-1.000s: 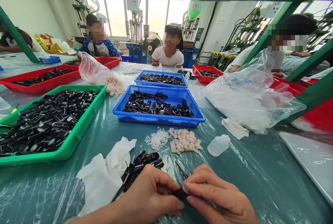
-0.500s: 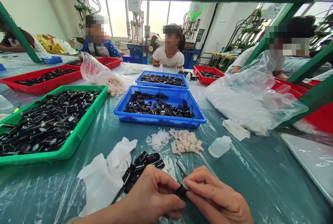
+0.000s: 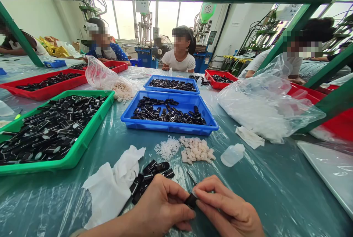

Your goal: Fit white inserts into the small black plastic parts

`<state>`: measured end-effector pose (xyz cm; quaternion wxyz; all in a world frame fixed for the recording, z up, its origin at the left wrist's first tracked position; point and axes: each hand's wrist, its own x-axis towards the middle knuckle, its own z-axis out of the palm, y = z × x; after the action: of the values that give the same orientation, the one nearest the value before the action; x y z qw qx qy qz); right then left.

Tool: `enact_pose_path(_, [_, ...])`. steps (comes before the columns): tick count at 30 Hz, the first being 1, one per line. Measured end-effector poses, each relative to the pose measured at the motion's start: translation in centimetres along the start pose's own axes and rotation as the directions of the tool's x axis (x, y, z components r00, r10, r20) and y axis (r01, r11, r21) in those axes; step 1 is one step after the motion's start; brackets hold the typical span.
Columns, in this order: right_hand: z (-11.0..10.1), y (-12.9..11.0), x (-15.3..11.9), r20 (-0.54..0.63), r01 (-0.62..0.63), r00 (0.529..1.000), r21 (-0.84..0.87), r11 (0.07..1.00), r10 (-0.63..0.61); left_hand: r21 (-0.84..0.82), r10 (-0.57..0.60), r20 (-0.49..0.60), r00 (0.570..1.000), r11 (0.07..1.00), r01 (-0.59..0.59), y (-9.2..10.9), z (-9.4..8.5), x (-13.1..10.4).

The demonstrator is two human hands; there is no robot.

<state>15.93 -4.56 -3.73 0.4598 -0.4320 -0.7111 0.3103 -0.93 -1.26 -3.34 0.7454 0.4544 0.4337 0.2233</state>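
A small black plastic part (image 3: 191, 201) is pinched between the thumb and fingers of my left hand (image 3: 162, 207). My right hand (image 3: 226, 204) grips its other end, where a small pale piece shows under the fingertips. A thin dark metal pin-like tool (image 3: 191, 177) sticks out beyond my right fingers; whether they hold it or it lies on the table I cannot tell. Just past my left hand lies a heap of similar black parts (image 3: 150, 174), beside a crumpled white cloth (image 3: 110, 185). Small translucent bits (image 3: 167, 148) and cream-coloured pieces (image 3: 197, 150) lie in piles farther ahead.
A blue tray (image 3: 168, 128) and a green tray (image 3: 73, 158) hold many black parts. A small translucent bottle (image 3: 232, 155) lies at right, near a large clear plastic bag (image 3: 264, 112). Green frame bars cross overhead and at right. Several people sit around the table.
Both hands have shifted very slightly left with the black part, keeping their grip. Across the table, the person in blue sleeves has turned their head.
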Motion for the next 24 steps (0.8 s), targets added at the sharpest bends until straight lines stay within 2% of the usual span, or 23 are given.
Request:
enact_pose_path(5, [0.3,0.0,-0.2,-0.013,-0.049,0.999,-0.020,0.999,0.049,0.039,0.020,-0.014,1.000,0.999,-0.020,0.2,0.1,0.0])
enact_pose_path(10, [0.4,0.1,-0.1,-0.021,-0.030,0.999,-0.030,0.999,0.029,0.078,0.036,-0.015,0.999,0.996,-0.034,0.4,0.2,-0.2])
enact_pose_path(19, [0.5,0.3,-0.2,0.007,-0.031,0.999,-0.055,0.998,0.031,0.056,0.042,-0.016,0.999,0.998,-0.041,0.2,0.0,0.0])
enact_pose_path(22, [0.6,0.5,-0.5,-0.042,-0.013,0.999,-0.104,0.994,0.009,0.018,0.094,-0.022,0.995,0.995,-0.093,0.9,-0.5,-0.1])
enact_pose_path(24, [0.6,0.6,-0.6,-0.078,0.014,0.997,-0.161,0.987,-0.027,0.005,0.161,-0.070,0.984,0.987,-0.161,1.8,-1.2,-0.2])
